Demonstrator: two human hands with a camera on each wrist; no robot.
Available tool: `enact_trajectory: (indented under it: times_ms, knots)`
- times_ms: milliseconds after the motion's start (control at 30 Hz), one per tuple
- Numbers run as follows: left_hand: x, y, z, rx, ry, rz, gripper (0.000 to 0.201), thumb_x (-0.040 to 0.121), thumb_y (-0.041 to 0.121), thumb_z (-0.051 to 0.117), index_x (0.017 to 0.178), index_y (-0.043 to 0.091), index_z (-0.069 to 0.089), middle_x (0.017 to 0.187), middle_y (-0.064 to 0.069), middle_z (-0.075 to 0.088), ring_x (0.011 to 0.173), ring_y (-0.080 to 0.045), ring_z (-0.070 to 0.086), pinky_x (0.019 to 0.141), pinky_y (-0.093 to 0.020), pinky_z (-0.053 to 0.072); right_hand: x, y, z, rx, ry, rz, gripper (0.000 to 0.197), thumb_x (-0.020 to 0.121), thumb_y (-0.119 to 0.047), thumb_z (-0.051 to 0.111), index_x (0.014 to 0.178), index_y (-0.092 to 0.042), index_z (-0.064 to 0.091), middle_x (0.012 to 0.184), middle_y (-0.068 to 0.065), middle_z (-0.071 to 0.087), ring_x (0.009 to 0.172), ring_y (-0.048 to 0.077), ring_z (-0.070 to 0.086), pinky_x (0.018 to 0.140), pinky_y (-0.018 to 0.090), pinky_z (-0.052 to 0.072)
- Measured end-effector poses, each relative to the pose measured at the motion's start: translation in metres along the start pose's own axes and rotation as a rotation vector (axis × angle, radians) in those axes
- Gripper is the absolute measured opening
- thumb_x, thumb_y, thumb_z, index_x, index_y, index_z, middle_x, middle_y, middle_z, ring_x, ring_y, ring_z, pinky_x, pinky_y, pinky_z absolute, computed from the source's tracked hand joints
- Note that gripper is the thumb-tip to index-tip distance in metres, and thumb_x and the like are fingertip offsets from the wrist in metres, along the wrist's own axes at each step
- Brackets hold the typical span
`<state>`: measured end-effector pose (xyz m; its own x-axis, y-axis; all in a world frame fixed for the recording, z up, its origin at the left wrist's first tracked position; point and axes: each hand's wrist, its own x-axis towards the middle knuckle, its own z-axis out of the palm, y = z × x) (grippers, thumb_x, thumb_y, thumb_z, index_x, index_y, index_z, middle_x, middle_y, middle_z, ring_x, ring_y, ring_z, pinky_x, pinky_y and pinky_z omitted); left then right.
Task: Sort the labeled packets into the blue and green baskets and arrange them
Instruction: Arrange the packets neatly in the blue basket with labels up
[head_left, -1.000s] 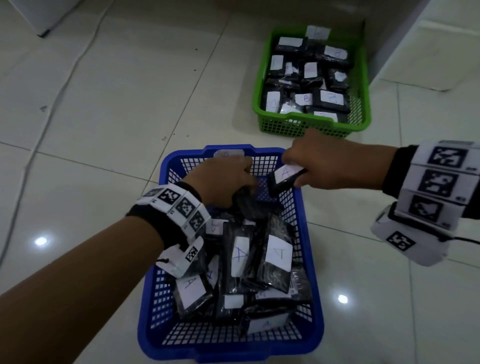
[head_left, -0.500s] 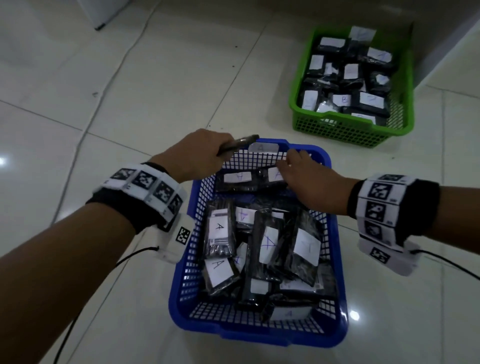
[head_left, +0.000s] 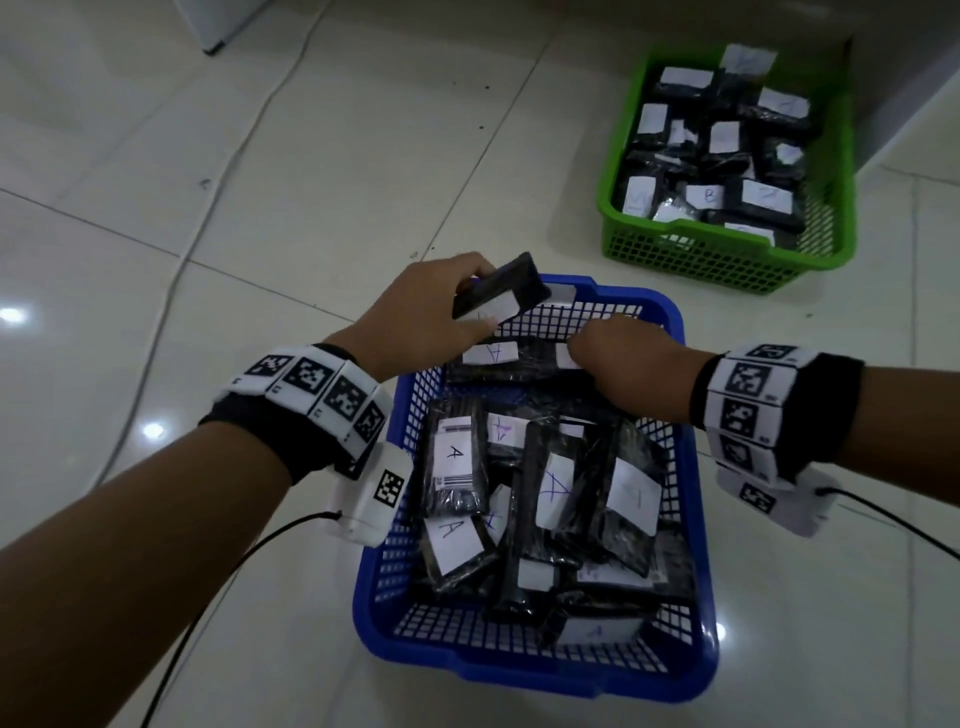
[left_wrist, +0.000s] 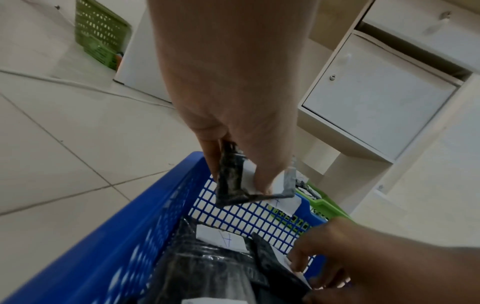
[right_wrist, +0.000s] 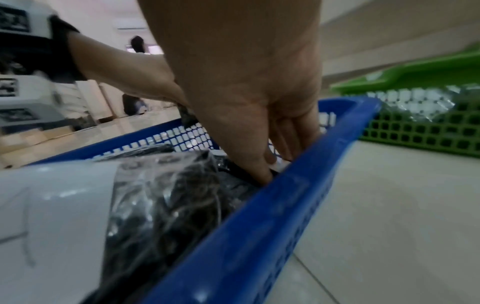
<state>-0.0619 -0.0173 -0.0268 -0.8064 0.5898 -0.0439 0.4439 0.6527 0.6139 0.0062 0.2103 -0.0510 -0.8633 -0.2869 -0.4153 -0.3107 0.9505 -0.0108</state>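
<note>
The blue basket (head_left: 519, 670) stands on the floor in front of me, holding several black packets with white labels marked A (head_left: 553, 488). My left hand (head_left: 467, 312) grips one black labeled packet (head_left: 511, 288) above the basket's far left corner; the left wrist view shows the thumb on that packet's (left_wrist: 233, 185) label. My right hand (head_left: 623, 358) reaches into the far right end, where its straight fingers (right_wrist: 259, 164) press on a packet (right_wrist: 182, 195) beside the blue wall (right_wrist: 285, 205). The green basket (head_left: 717, 260), at the far right, is full of labeled packets.
A white cable (head_left: 218, 197) runs across the tiled floor on the left. A white cabinet (left_wrist: 376, 92) stands beyond the baskets, and a grey unit (head_left: 904, 78) rises behind the green basket. A second green basket (left_wrist: 98, 33) sits further off.
My left hand has lifted a packet out of the blue basket to above its far left corner. My right hand has laid its packet in the far row and stays pressed on it.
</note>
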Motion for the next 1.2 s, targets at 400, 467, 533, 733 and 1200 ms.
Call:
enact_trajectory:
  times_ms: [400, 467, 533, 733, 1200]
  knots:
    - [0.013, -0.005, 0.022, 0.227, -0.267, -0.010, 0.041, 0.100, 0.005, 0.048, 0.138, 0.019, 0.045, 0.113, -0.005, 0.060, 0.084, -0.015, 0.056, 0.069, -0.027, 0.044, 0.004, 0.029, -0.010, 0.247, 0.155, -0.019, 0.027, 0.085, -0.024, 0.074, 0.064, -0.010, 0.066, 0.069, 0.007, 0.065, 0.068, 0.021, 0.057, 0.069, 0.036, 0.050]
    - [0.009, -0.007, 0.029, 0.455, -0.273, 0.050, 0.050, 0.096, 0.008, 0.056, 0.140, 0.026, 0.041, 0.116, -0.003, 0.058, 0.098, -0.021, 0.059, 0.076, -0.036, 0.053, 0.000, 0.027, -0.011, 0.282, 0.172, -0.048, 0.027, 0.088, -0.031, 0.071, 0.071, -0.011, 0.071, 0.073, 0.005, 0.069, 0.069, 0.019, 0.058, 0.070, 0.036, 0.049]
    - [0.005, -0.008, 0.033, 0.712, -0.232, 0.129, 0.055, 0.095, 0.016, 0.062, 0.143, 0.030, 0.041, 0.126, -0.004, 0.056, 0.111, -0.027, 0.056, 0.078, -0.041, 0.056, -0.004, 0.023, -0.010, 0.329, 0.169, -0.085, 0.026, 0.090, -0.035, 0.068, 0.078, -0.012, 0.074, 0.076, 0.002, 0.071, 0.069, 0.015, 0.062, 0.071, 0.037, 0.053]
    - [0.004, 0.001, 0.028, 0.669, -0.296, 0.050, 0.048, 0.099, 0.053, 0.050, 0.144, 0.036, 0.049, 0.133, 0.001, 0.059, 0.122, -0.024, 0.054, 0.090, -0.045, 0.054, -0.020, 0.019, -0.026, 0.529, -0.423, -0.278, 0.031, 0.074, -0.039, 0.082, 0.099, -0.028, 0.068, 0.084, -0.024, 0.068, 0.071, -0.009, 0.061, 0.064, 0.012, 0.048]
    - [0.018, 0.039, 0.009, 0.250, -0.457, -0.109, 0.027, 0.106, 0.017, 0.043, 0.123, 0.019, 0.064, 0.111, 0.007, 0.067, 0.084, -0.006, 0.060, 0.079, -0.025, 0.044, -0.014, 0.055, -0.046, 0.308, -0.048, -0.019, 0.025, 0.098, -0.034, 0.056, 0.101, -0.011, 0.065, 0.097, 0.005, 0.066, 0.081, 0.015, 0.058, 0.065, 0.027, 0.044]
